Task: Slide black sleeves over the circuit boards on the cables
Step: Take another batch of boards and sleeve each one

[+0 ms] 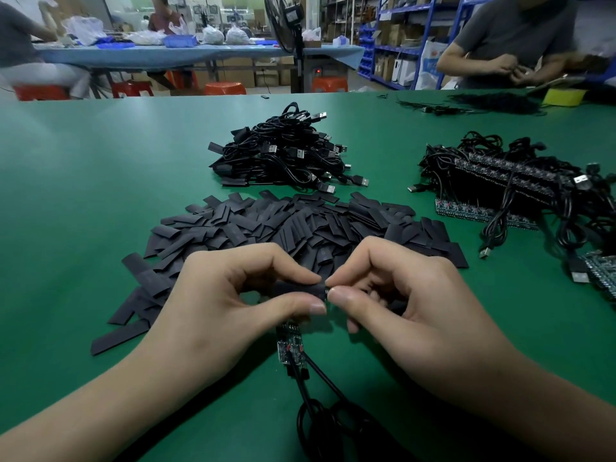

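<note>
My left hand (226,298) pinches a black sleeve (293,290) between thumb and forefinger. My right hand (410,301) meets it fingertip to fingertip and pinches the sleeve's right end; what sits inside that end is hidden. Below my left thumb a small circuit board (289,345) hangs down, with its black cable (320,405) trailing toward me and coiling on the green table (83,195). Behind my hands lies a wide pile of loose black sleeves (300,221).
A heap of sleeved USB cables (283,151) sits at centre back. Bare boards with cables (513,188) are stacked at the right. Across the table a person (513,38) works by a yellow tray (563,96). A fan (286,25) stands beyond.
</note>
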Demonstrator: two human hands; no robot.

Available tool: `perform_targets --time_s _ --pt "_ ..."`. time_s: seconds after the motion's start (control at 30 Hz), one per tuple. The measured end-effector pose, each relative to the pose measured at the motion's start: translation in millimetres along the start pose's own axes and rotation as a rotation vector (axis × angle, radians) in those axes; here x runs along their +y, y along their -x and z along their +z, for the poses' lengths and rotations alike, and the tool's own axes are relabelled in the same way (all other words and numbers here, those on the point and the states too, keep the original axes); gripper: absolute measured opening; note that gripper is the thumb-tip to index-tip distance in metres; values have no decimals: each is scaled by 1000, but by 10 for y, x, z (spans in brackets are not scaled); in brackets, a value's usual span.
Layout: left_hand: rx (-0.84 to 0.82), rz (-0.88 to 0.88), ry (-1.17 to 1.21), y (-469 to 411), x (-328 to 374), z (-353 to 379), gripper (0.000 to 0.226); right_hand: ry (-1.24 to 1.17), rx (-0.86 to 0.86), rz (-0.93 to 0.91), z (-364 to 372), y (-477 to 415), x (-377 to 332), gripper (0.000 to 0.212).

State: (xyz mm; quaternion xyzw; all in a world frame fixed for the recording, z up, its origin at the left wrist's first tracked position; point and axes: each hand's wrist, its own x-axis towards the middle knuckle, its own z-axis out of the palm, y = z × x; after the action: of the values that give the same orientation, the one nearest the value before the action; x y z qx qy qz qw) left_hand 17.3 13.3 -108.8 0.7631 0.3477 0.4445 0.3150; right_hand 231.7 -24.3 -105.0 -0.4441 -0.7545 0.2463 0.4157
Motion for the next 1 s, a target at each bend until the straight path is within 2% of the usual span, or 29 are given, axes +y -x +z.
perform_targets --time_s 0.1,0.2,0.27,0.43,0.6,0.83,1.0 --pt "-6 168 -252 -17 43 -20 27 -163 -6 102 -5 -7 18 11" --pt "8 210 -322 -32 59 -14 28 -238 -8 169 -1 -25 16 9" --pt "35 194 -318 -36 60 -16 27 -195 5 151 -10 -27 -2 7" --pt "109 116 -231 -35 46 -47 26 27 68 -36 -99 -45 -40 16" --pt "103 144 -248 -26 56 -42 24 189 84 -135 -96 -51 -10 5" --pt "-2 249 -346 -15 53 -24 23 238 18 -203 -67 -35 -18 2" --pt "77 177 -261 -17 43 -29 23 221 72 -194 -100 -45 -27 10"
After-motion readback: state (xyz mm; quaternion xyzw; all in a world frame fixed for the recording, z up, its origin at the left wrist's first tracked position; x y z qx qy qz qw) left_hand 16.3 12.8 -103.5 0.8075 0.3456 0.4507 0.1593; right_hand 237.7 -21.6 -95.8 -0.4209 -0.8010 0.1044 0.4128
